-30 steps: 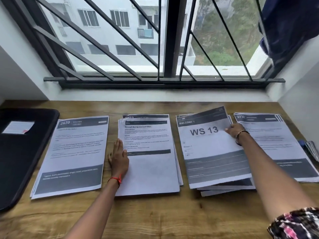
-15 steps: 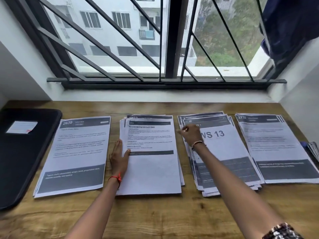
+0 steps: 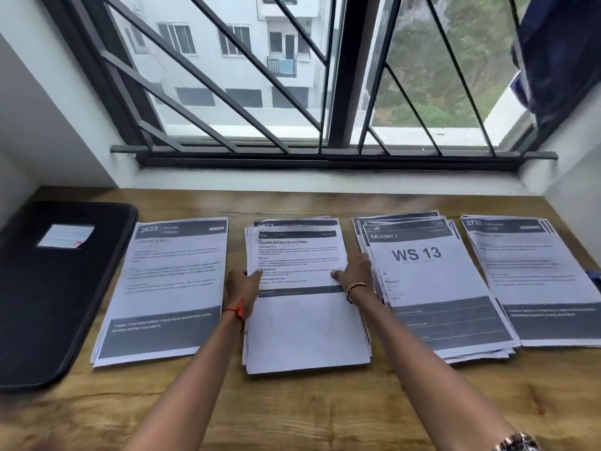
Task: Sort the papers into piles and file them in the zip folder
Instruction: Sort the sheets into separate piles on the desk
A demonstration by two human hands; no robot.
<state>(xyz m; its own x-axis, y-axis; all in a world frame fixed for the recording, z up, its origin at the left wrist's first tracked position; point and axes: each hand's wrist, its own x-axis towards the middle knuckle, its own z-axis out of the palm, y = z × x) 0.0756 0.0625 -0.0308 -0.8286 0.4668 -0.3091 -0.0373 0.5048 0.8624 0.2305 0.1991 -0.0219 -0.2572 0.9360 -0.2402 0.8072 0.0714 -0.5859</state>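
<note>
Several piles of printed papers lie in a row on the wooden desk (image 3: 325, 411): a "2639 Kitchen" pile (image 3: 169, 288), a middle text pile (image 3: 305, 327), a "WS 13 Balcony 1" pile (image 3: 429, 288) and a "2732" pile (image 3: 533, 281). The black zip folder (image 3: 48, 304) lies closed at the far left with a white label on it. My left hand (image 3: 242, 284) holds the middle pile's left edge, thumb on top. My right hand (image 3: 356, 271) holds its right edge, thumb on the top sheet. The fingers under the edges are hidden.
A barred window (image 3: 325, 154) with a white sill runs along the back of the desk. White walls close in both sides. Dark blue cloth (image 3: 559, 43) hangs at the top right. A small blue object (image 3: 595, 276) peeks in at the right edge.
My right hand let go of the "WS 13" sheet, which now lies flat on its pile, and moved left to the middle pile's right edge. My left thumb came onto that pile.
</note>
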